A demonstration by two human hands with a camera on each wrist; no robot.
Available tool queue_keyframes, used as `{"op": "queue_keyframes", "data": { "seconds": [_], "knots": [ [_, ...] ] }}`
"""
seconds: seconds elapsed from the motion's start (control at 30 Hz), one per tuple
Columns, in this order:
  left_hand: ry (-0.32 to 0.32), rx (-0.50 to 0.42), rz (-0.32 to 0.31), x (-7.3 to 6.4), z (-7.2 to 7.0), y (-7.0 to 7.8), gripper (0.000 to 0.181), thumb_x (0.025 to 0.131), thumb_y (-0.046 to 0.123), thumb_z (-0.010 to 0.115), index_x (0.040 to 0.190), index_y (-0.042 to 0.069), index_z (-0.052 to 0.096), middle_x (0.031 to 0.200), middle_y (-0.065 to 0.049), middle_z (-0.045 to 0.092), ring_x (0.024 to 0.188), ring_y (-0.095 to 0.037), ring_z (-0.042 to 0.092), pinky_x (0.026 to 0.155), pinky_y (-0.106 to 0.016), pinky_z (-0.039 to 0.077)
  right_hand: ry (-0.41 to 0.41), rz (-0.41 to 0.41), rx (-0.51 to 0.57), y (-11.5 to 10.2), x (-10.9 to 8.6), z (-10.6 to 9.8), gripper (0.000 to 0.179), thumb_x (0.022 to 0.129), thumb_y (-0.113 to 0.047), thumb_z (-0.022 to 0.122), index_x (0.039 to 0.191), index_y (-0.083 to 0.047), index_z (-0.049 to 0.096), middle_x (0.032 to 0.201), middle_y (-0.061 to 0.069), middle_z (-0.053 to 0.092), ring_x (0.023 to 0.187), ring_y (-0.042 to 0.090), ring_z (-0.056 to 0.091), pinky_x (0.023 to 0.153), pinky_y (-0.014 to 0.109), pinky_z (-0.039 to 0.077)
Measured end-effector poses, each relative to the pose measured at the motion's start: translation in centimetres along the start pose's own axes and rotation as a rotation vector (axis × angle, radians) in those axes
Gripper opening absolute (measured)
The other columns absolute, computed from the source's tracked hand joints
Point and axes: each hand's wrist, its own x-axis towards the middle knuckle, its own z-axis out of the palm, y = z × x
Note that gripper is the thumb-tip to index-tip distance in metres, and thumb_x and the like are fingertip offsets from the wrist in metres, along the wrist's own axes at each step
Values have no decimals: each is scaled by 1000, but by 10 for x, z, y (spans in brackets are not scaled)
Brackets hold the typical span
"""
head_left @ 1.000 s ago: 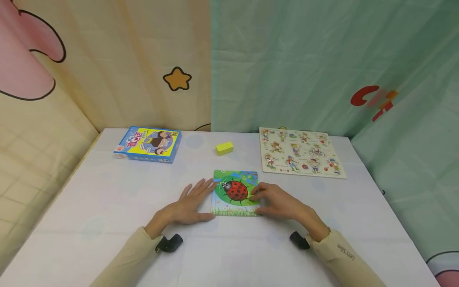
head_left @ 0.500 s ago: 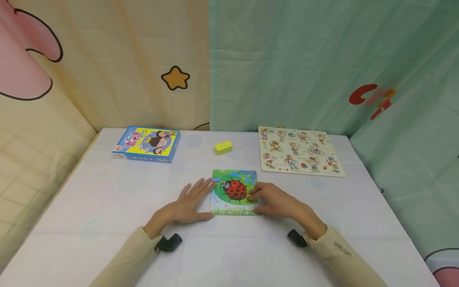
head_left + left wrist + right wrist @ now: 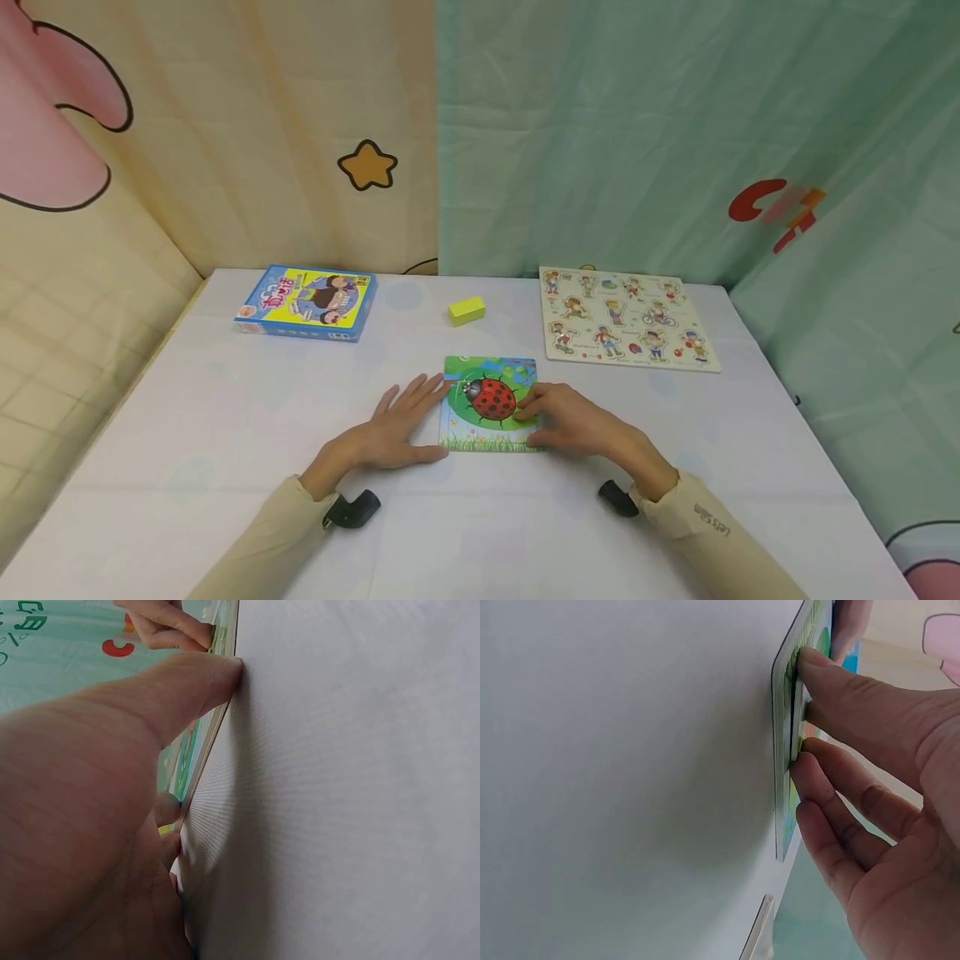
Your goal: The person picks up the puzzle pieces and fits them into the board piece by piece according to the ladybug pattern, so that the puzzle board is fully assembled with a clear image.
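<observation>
A square ladybug jigsaw puzzle (image 3: 491, 435) lies flat on the white table in front of me. My left hand (image 3: 393, 429) is spread palm down at its left side, with fingertips and thumb right at the edge. In the left wrist view the left thumb (image 3: 191, 686) reaches the board's near corner. My right hand (image 3: 577, 421) is over the puzzle's right side. In the right wrist view its thumb and fingers pinch a puzzle piece (image 3: 796, 724), slightly raised from the board along one edge. The fingers hide part of that piece.
A blue and yellow game box (image 3: 307, 302) lies at the back left. Near the back middle is a yellow block (image 3: 467, 311). A wooden board with pictures of children (image 3: 626, 319) lies at the back right. Curtains hang behind the table (image 3: 225, 400).
</observation>
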Motion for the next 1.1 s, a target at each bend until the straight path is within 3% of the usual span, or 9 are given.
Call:
{"op": "queue_keyframes", "data": {
  "seconds": [0.33,0.57,0.77,0.97,1.1],
  "knots": [
    [11,-15,4,-1,-2,1,93,93,43,67,162,10,13,170,-13,5,156,-38,-3,121,-65,-4,20,13,6,-1,3,0,33,79,-18,85,109,-7,78,105,3,69,98,19,63,91,39,50],
    [4,-1,-7,0,-2,0,94,94,43,67,162,12,11,170,-10,3,156,-35,-5,122,-63,-5,-13,32,71,0,13,-4,30,74,-13,88,100,-9,74,94,-2,62,87,12,54,82,29,49],
    [8,-12,0,-1,-1,-2,94,93,43,67,162,11,12,170,-11,4,156,-37,-4,121,-64,-5,-33,42,63,1,17,-5,29,73,-14,89,97,-11,72,93,-2,58,85,11,50,81,29,46],
    [-1,-6,-9,0,-1,-4,93,94,45,66,162,14,11,170,-9,3,156,-35,-5,122,-63,-5,-34,52,24,0,7,2,33,81,-16,83,112,-6,75,103,-1,63,94,13,57,87,32,51],
    [7,-19,-16,-2,-2,-4,94,93,45,67,162,13,12,170,-9,3,156,-35,-5,122,-63,-5,-37,23,-34,-3,-4,7,40,89,-19,76,127,-6,69,123,5,64,113,20,58,97,38,51]
  ]
}}
